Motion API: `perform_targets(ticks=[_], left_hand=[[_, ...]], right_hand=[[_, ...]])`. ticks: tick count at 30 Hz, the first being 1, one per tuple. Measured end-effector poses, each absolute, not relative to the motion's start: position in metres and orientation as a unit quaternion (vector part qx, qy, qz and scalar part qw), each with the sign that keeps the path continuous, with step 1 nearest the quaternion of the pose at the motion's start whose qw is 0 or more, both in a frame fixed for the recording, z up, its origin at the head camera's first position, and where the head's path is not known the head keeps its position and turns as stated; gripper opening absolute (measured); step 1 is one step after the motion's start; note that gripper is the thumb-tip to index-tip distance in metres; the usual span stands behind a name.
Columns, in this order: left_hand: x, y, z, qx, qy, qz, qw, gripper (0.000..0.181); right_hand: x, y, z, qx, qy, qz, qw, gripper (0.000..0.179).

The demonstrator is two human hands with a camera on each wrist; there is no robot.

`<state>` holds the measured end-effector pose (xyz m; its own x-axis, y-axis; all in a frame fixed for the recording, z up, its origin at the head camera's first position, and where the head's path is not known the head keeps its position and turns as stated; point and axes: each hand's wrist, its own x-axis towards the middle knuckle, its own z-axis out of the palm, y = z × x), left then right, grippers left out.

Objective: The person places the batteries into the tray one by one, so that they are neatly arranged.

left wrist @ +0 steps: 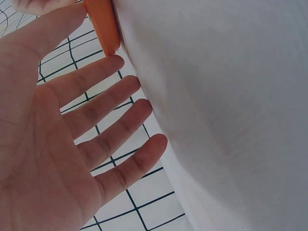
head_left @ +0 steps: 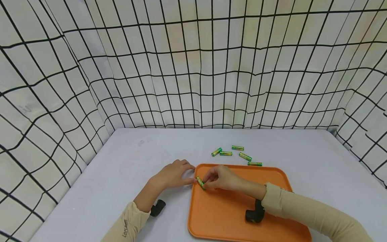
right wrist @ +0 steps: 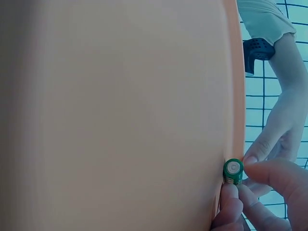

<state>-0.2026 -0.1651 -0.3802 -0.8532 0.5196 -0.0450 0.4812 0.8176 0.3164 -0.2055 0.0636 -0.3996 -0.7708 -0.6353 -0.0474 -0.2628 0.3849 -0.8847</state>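
A green battery [head_left: 200, 183] lies slanted at the left side of an orange tray [head_left: 229, 215]. My right hand [head_left: 223, 178] pinches it between thumb and fingers; in the right wrist view the battery's flat silver end [right wrist: 234, 168] faces the camera. With fingers spread, my left hand [head_left: 175, 174] rests at the tray's left rim, its thumb tip at the edge close to the battery. From the left wrist, the left palm [left wrist: 53, 149] shows bare, its fingertips along the table surface beside the tray corner [left wrist: 103, 29].
Several more green batteries [head_left: 225, 153] lie scattered on the white table [head_left: 145, 148] beyond the tray's far rim. A black wire grid [head_left: 211, 74] stands around the table's back and sides. Black wrist cameras [head_left: 255, 215] hang under both forearms.
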Motion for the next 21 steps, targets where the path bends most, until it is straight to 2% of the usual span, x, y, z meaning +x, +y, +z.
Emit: perform_targets(ticks=[21], left_hand=[[-0.2033, -0.1655, -0.3808, 0.263, 0.951, 0.151, 0.067, 0.048]], right_hand=[[-0.2049, 0.0612, -0.3994, -0.310, 0.780, -0.495, 0.224, 0.012]])
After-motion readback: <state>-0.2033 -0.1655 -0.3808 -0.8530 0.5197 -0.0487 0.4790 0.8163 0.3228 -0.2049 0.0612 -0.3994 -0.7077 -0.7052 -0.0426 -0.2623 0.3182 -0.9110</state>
